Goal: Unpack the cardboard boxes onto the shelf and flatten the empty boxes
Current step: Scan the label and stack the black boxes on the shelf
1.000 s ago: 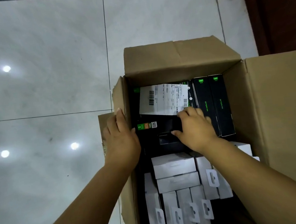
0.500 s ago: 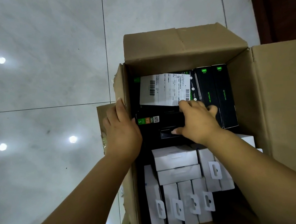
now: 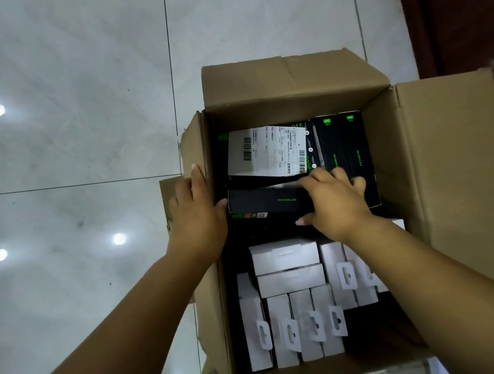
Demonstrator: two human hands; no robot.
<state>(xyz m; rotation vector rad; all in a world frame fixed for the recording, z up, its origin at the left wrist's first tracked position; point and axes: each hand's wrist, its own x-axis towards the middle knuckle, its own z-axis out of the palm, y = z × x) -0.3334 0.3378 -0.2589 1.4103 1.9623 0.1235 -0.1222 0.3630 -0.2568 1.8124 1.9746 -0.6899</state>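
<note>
While the right hand (image 3: 336, 201) has its fingers curled over the far edge of a black box (image 3: 268, 203) and thumb under the near side, gripping it, the left hand (image 3: 195, 210) lies flat with straight fingers along the left wall of the cardboard box (image 3: 455, 166), thumb tip touching the black box's left end

Black box is tipped up on edge, mid-carton, directly under the right palm; one end is covered by the hand, the other sits against the left thumb

Risks, my read:
- one-hand grip at one end of a long box; the free end could sag and catch on the wall or the packs below
- paper label (image 3: 266, 151) lies loose just beyond the fingers and could get dragged out with the lift
- white boxes (image 3: 294, 312) stand packed under the right forearm, and a low wrist on the way out could knock them over

Carton looks mostly full, so unpacking is early; flattening not yet due
</note>
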